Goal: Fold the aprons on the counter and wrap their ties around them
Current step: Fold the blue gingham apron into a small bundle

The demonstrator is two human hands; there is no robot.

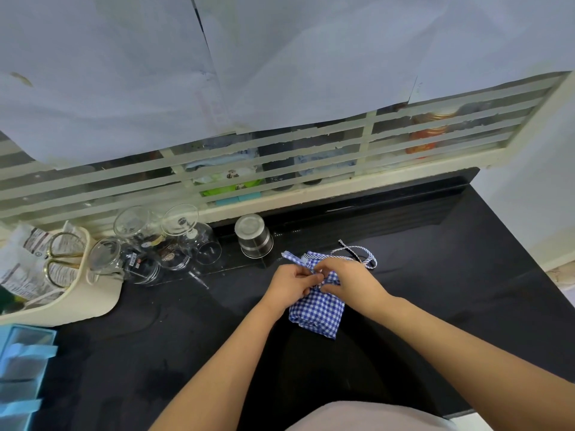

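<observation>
A blue-and-white checked apron (pixel 317 309), folded into a small bundle, lies on the black counter (pixel 186 337) in the middle of the view. My left hand (pixel 291 283) and my right hand (pixel 351 279) meet over its far end, fingers curled and pinching the ties where they cross the bundle. A striped tie (pixel 357 251) trails loose on the counter just beyond my right hand, and a checked end (pixel 292 258) sticks out beyond my left hand.
A steel cup (pixel 253 234) stands upside down behind the apron. Several upturned glasses (pixel 161 244) cluster at the left by a cream holder (pixel 71 303) with scissors and packets. A blue box (pixel 21 368) sits at the lower left. A taped window runs behind the counter.
</observation>
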